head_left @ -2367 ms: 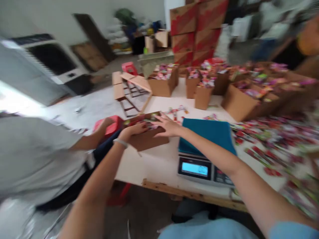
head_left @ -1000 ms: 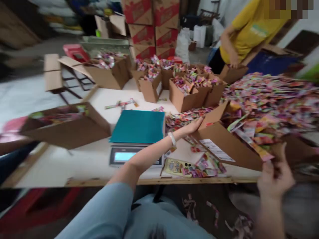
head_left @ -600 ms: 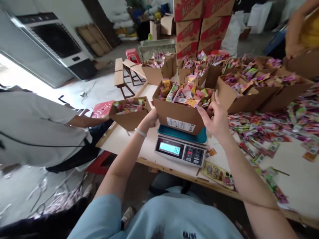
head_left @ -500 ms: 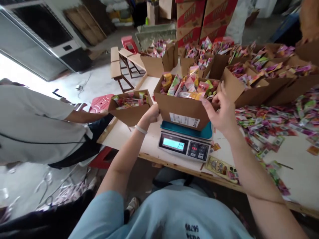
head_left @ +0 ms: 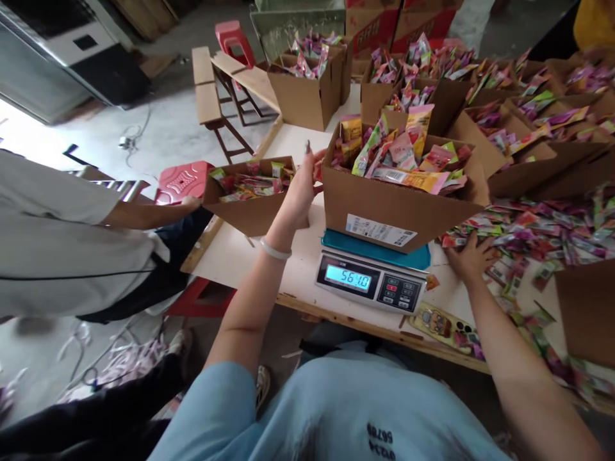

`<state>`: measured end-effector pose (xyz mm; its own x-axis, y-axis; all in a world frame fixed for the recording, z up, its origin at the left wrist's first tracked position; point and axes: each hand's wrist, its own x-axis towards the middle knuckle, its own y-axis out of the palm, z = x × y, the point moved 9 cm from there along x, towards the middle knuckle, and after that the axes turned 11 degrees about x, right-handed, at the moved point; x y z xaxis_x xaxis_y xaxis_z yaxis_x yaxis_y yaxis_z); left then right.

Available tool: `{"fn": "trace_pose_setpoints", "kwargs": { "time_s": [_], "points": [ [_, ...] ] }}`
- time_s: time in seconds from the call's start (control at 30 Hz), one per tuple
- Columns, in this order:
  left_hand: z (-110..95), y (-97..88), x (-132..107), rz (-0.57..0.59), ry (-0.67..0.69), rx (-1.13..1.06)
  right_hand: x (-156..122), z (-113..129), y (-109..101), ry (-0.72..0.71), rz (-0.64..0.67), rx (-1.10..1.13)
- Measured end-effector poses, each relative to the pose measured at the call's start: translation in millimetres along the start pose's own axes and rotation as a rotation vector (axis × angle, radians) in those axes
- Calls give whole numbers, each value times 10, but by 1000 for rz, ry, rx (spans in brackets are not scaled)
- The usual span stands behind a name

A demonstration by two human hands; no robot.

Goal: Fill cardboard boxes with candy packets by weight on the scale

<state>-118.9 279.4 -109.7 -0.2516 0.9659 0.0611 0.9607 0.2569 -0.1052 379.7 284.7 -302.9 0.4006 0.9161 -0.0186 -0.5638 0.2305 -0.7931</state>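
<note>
A cardboard box (head_left: 403, 208) full of colourful snack packets (head_left: 401, 153) stands on the blue platform of a digital scale (head_left: 372, 282), whose display is lit. My left hand (head_left: 303, 182) is at the box's left side, fingers apart; whether they touch the cardboard I cannot tell. To the right of the scale, my right hand (head_left: 471, 259) lies with spread fingers at the edge of a heap of loose packets (head_left: 523, 230). Left of my left hand is a smaller-looking box (head_left: 250, 214) with packets inside.
Several filled boxes (head_left: 542, 173) crowd the table's far right. Another filled box (head_left: 302, 96) stands at the back. A phone in a yellow case (head_left: 439, 322) lies by the front edge. At the left sits a person in a white shirt (head_left: 52, 237), near a red stool (head_left: 182, 181).
The box now rests on the scale, and the display has jumped from a small number to a much larger one. My right hand has left the box and moved down to the packets.
</note>
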Motion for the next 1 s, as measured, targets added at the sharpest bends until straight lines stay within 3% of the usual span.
{"fn": "trace_pose_setpoints", "kwargs": {
  "time_s": [0.1, 0.23, 0.33, 0.47, 0.53, 0.63, 0.7, 0.73, 0.8, 0.87, 0.9, 0.93, 1.0],
  "points": [
    [-181, -131, -131, 13, 106, 179, -6, 105, 12, -103, -99, 128],
    [-394, -145, -285, 72, 254, 272, 14, 27, 31, -90, -81, 98],
    [-447, -134, -370, 34, 315, 298, 39, -35, 54, -108, -99, 108],
    [-469, -102, -481, -25, 432, 368, 219, -184, -4, -163, -218, 220],
    [-600, -138, -506, -94, 531, 385, 347, -201, -48, -238, -221, 181],
    [-1203, -163, -599, -228, 935, 376, 467, -80, 31, -369, 3, -74],
    [-1677, -29, -675, -250, 1236, 435, 433, 16, 91, -419, 162, -282],
    [-1866, 103, -649, -214, 1301, 513, 391, 61, 99, -435, 211, -371],
    [-2054, 497, -441, 13, 1198, 768, 303, 141, 59, -448, 237, -471],
    [-1987, 845, -284, 271, 993, 1019, 235, 182, 10, -466, 257, -502],
    [-1943, 927, -261, 330, 923, 1092, 226, 175, -22, -471, 272, -515],
    [-1936, 936, -257, 320, 885, 1122, 244, 151, -70, -470, 288, -519],
    [-2003, 775, -272, 168, 885, 1087, 352, 69, -207, -446, 328, -510]
  ]
}}
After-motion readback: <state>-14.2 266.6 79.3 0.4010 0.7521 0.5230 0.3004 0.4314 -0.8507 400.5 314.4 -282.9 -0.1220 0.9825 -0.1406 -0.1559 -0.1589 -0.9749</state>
